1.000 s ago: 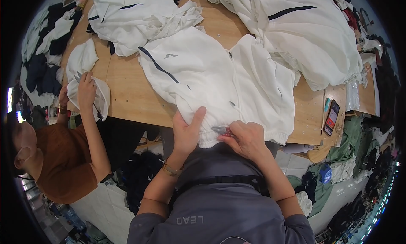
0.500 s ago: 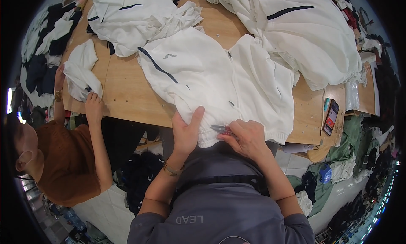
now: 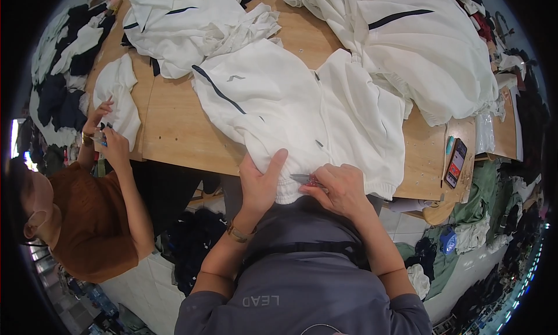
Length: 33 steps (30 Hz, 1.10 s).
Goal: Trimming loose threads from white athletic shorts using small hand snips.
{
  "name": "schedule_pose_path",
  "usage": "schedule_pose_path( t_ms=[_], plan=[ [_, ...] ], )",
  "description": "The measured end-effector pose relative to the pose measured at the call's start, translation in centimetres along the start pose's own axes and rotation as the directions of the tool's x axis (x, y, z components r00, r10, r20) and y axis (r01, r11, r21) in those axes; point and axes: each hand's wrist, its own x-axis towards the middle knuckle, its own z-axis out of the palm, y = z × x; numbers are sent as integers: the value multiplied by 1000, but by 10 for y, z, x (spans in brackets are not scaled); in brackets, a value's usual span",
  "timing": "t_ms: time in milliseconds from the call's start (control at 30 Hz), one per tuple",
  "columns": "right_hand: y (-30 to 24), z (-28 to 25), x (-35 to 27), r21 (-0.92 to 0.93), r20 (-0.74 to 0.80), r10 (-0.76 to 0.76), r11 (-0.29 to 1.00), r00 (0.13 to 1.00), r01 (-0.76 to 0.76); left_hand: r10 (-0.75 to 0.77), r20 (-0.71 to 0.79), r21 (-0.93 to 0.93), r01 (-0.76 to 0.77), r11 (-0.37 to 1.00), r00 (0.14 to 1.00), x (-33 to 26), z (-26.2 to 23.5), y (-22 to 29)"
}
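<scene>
A white garment (image 3: 279, 85) with a dark stripe and gathered elastic edges lies spread on the table in front of me. My left hand (image 3: 260, 181) grips its near left edge beside the elastic band (image 3: 287, 191), thumb on top and fingers partly hidden by the cloth. In my right hand (image 3: 340, 187) is a pair of thread snips (image 3: 302, 178) with silver blades and reddish grips. The blades point left and lie over the gathered cloth, close to my left thumb. Whether they touch a thread is too small to see.
More white garments (image 3: 197, 30) and a large white pile (image 3: 424, 62) cover the far table (image 3: 174, 117). A phone (image 3: 455, 163) lies at the right, beside a turquoise pen-like item (image 3: 449, 144). On my left a co-worker (image 3: 99, 219) handles a small blue tool near white cloth (image 3: 119, 97).
My hands and the snips have barely shifted. The co-worker's hands have come off the white cloth and nearer together, a small blue tool now showing in them.
</scene>
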Motion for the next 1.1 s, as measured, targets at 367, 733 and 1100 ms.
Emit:
schedule_pose_path(
  t_ms=[367, 733, 1100],
  plan=[
    [10, 6, -3, 293, -4, 218, 933, 976, -207, -6, -1, 213, 6, 977, 1000, -3, -24, -12],
    [28, 18, 2, 514, 12, 447, 765, 894, -389, -443, -369, 465, 574, 674, 817, 34, -112, -34],
    [4, 34, 19, 825, 121, 418, 463, 900, -326, -237, -152, -114, 221, 968, 960, 52, -74, -28]
  ],
)
